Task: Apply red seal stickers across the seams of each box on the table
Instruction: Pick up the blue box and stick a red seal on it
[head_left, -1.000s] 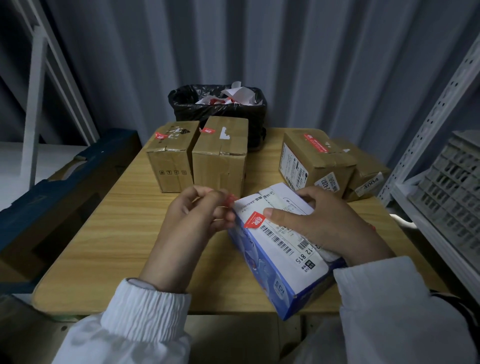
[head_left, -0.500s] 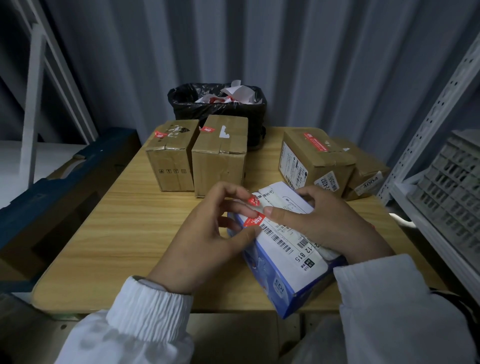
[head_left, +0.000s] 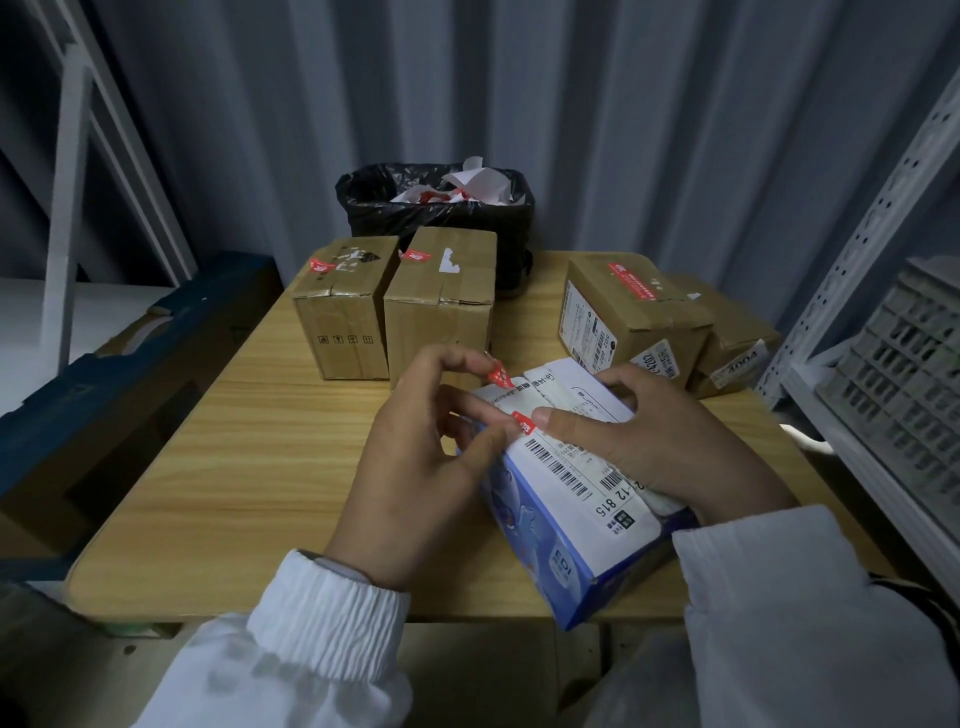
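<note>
Head: left hand (head_left: 415, 467) holds red sticker (head_left: 500, 375) at box (head_left: 566, 499) corner.

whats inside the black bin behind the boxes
White paper scraps with red bits top the black bin. Anything deeper is hidden by its liner and the cardboard box in front.

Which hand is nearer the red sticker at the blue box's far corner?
Left. The left hand holds the sticker at its fingertips at that corner. The right hand grips the box from the right, thumb beside the other sticker, nearer the camera.
</note>
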